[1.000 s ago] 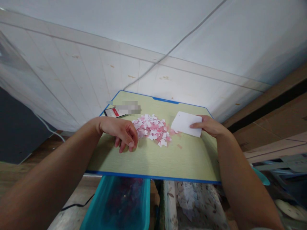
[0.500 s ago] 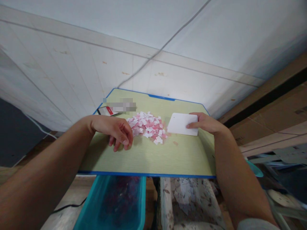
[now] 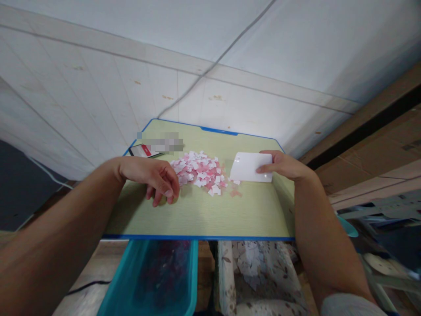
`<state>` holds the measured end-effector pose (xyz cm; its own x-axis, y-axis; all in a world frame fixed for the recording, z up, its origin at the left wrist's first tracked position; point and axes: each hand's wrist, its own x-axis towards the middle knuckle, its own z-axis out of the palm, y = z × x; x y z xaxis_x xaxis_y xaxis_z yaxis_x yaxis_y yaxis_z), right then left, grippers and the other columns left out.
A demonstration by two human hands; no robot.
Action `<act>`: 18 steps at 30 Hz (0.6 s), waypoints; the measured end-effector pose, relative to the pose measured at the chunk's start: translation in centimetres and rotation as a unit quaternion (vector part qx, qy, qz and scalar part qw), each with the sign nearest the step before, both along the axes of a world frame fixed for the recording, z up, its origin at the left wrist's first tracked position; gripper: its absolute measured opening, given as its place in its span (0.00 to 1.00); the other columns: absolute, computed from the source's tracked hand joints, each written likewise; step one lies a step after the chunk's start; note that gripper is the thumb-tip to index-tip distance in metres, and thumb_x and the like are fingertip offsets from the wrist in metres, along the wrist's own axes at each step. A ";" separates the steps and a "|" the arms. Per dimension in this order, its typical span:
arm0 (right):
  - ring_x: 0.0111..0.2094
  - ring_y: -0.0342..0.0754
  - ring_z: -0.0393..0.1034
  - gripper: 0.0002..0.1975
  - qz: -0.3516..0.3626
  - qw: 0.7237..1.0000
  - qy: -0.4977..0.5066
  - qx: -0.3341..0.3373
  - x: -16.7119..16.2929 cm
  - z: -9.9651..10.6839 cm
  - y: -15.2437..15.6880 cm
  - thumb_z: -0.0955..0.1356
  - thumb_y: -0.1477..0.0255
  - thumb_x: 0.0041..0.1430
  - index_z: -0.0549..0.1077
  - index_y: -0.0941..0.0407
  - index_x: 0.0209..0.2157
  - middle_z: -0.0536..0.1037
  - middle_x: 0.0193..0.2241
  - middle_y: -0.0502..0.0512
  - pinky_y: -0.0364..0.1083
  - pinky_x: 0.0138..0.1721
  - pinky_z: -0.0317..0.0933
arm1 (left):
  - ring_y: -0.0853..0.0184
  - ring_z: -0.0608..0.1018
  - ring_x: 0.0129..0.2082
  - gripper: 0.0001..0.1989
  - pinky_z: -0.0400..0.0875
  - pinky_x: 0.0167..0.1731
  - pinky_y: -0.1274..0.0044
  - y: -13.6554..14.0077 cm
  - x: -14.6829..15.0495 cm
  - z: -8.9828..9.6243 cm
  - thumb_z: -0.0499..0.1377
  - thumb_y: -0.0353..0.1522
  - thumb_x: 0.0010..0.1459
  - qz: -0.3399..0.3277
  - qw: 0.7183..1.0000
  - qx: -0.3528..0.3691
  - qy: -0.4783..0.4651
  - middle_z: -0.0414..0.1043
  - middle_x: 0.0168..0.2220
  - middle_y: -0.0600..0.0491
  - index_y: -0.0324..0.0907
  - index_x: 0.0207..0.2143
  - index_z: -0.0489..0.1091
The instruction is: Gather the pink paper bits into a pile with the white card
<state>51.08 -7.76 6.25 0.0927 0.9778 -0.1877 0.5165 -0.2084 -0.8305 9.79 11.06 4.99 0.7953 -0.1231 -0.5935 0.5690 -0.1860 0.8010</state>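
Note:
A heap of small pink and white paper scraps (image 3: 200, 171) lies in the middle of a pale yellow-green table (image 3: 197, 219). Between the thumb and fingers of my right hand (image 3: 284, 165) is a thin white scraper card (image 3: 246, 167), tilted at the heap's right side. A few scraps sit by the card's lower left corner. My left hand (image 3: 159, 181) hangs loosely curled at the heap's left edge, its fingers a little apart and nothing visible in them.
A phone (image 3: 144, 150) lies at the table's back left, partly blurred out. Below the front edge stand a teal tub (image 3: 192, 281) with dark reddish contents and a leaf-patterned cloth-lined bin (image 3: 226, 281) holding white paper pieces. Cardboard boxes (image 3: 368, 162) border the right side.
A few white and pink scraps now show below the card's left end. The card's angle has changed slightly and it catches light. My left hand keeps nearly the same pose; the view has shifted slightly.

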 end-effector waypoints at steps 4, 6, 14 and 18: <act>0.32 0.51 0.74 0.19 -0.026 1.000 0.012 0.013 0.6 1.1 -1.1 0.80 0.65 0.41 0.79 0.55 0.36 0.82 0.33 0.52 0.45 0.31 0.65 | 0.64 0.84 0.34 0.20 0.75 0.26 0.83 0.1 -0.1 -0.2 0.69 0.45 0.56 -0.003 1.000 -0.005 -0.005 0.83 0.42 0.48 0.44 0.46 0.80; 0.33 0.51 0.74 0.19 -0.024 1.000 0.010 -0.002 0.9 1.1 -1.2 0.80 0.66 0.41 0.79 0.56 0.36 0.82 0.33 0.52 0.46 0.32 0.65 | 0.64 0.84 0.34 0.20 0.75 0.26 0.83 0.2 -0.1 -0.3 0.69 0.46 0.55 -0.002 1.000 -0.008 -0.007 0.83 0.43 0.48 0.44 0.46 0.80; 0.35 0.55 0.75 0.21 -0.122 0.991 -0.003 0.055 1.8 -0.6 0.1 0.79 0.65 0.43 0.80 0.54 0.41 0.84 0.38 0.56 0.49 0.34 0.67 | 0.63 0.85 0.34 0.17 0.75 0.26 0.83 -0.1 0.1 0.2 0.69 0.44 0.57 0.003 1.000 0.006 0.008 0.83 0.42 0.49 0.45 0.45 0.80; 0.34 0.52 0.74 0.18 -0.043 0.999 0.007 0.015 1.4 0.0 -0.5 0.78 0.66 0.44 0.80 0.55 0.38 0.82 0.34 0.53 0.47 0.32 0.65 | 0.63 0.85 0.34 0.17 0.75 0.26 0.83 0.0 0.0 0.0 0.68 0.44 0.57 0.003 1.000 0.004 0.006 0.83 0.42 0.48 0.45 0.45 0.80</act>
